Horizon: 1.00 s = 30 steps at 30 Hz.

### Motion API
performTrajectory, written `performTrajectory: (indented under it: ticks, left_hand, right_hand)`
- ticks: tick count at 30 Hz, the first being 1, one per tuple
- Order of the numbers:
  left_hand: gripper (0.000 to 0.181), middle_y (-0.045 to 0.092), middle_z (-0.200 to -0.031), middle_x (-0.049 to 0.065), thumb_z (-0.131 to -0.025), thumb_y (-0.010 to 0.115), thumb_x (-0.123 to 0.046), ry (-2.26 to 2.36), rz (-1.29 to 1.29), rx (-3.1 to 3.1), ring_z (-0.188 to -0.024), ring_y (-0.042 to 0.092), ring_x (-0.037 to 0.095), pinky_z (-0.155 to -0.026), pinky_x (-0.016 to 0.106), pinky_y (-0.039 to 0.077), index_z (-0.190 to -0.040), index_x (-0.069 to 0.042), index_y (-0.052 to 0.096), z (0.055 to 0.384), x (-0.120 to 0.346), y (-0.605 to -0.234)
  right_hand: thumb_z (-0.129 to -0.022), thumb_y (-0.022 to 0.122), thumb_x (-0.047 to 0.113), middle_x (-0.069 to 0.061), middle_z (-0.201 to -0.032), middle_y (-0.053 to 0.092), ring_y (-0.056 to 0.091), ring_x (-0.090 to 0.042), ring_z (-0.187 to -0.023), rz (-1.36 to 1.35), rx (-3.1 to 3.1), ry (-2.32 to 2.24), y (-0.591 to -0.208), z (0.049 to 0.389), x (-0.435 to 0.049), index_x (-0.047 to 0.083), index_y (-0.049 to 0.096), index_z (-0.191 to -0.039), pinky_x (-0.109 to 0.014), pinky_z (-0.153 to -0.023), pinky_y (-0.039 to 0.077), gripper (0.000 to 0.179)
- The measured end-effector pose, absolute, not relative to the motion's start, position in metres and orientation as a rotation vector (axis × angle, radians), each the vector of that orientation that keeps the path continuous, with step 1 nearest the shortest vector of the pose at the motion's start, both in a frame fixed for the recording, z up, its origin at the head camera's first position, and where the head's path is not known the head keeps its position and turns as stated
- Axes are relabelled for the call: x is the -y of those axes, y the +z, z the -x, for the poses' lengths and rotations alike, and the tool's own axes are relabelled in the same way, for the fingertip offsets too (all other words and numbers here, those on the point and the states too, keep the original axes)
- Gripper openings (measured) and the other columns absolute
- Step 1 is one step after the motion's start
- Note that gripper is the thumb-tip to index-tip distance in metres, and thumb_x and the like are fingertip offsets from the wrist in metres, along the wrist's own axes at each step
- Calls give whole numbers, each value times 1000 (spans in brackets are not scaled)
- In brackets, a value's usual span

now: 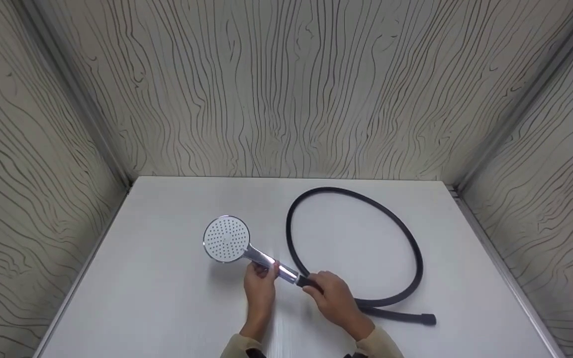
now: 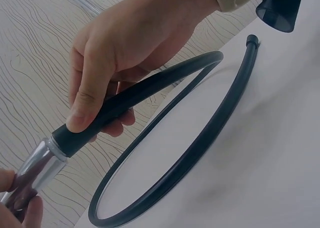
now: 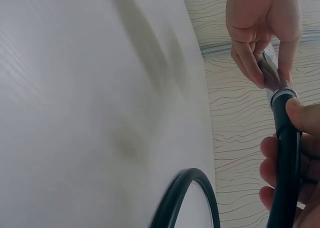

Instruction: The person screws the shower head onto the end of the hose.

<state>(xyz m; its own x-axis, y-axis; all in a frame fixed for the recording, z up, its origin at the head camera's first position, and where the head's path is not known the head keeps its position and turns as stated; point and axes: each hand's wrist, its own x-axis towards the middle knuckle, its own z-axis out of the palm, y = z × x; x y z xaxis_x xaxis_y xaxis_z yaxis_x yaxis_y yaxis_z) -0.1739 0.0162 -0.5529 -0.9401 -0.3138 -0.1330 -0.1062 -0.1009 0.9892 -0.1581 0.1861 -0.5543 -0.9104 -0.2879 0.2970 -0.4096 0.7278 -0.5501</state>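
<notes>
My left hand [image 1: 260, 291] grips the chrome handle of a hand shower head [image 1: 226, 238], whose round white spray face with small dark nozzles is turned up to the left. My right hand [image 1: 335, 298] holds the end of a black shower hose [image 1: 418, 258], thumb along its top and fingers curled beneath. In the left wrist view, the hose's black end fitting [image 2: 70, 140] meets the bottom of the chrome handle [image 2: 37, 170]. The right wrist view shows the same joint, with left fingers pinching the handle just beyond it.
From the right hand the hose loops over the right side of the white table [image 1: 167, 298]. Its other end, a black connector [image 1: 429, 319], lies near the front right. Panels with a wood-grain line pattern [image 1: 286, 89] enclose the table at the back and both sides.
</notes>
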Motion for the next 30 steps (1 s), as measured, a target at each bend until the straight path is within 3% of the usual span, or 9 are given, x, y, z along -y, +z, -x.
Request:
performTrajectory:
  ticks: [13,18,21,25,30]
  left_hand:
    - [44,62,-116,22,-92,66,-15,-2177,-451,1970,-103,65,24,-90,37,58,-126,8,49,168,-19,-561]
    - [41,63,-115,21,-92,65,-14,-2186,-479,1937,-104,65,24,-91,36,58,-124,6,50,167,-20,-560]
    - [41,63,-116,21,-93,65,-15,-2182,-508,1930,-105,66,26,-93,39,57,-125,6,49,167,-21,-560]
    - [41,63,-116,22,-92,65,-14,-2166,-545,1935,-105,67,29,-96,43,56,-124,6,49,167,-23,-561]
    - [39,65,-112,22,-91,67,-14,-2154,-554,1937,-101,69,28,-93,41,57,-120,5,50,167,-25,-560]
  right_hand:
    - [-102,46,34,11,-77,52,43,-2,-71,-617,2955,877,-550,162,-193,14,63,-93,-21,-62,40,28]
    - [-101,52,32,11,-73,50,44,0,-67,-593,2914,1107,-552,165,-195,12,67,-92,-17,-57,41,26]
    - [-98,57,30,10,-75,56,47,1,-66,-578,2871,1209,-553,165,-194,12,69,-97,-15,-57,44,22]
    - [-92,66,27,6,-84,66,52,1,-69,-565,2826,1280,-556,164,-193,14,63,-106,-16,-60,49,19]
    - [-84,75,18,4,-84,67,53,1,-70,-540,2729,1227,-560,162,-192,13,61,-101,-17,-60,51,23]
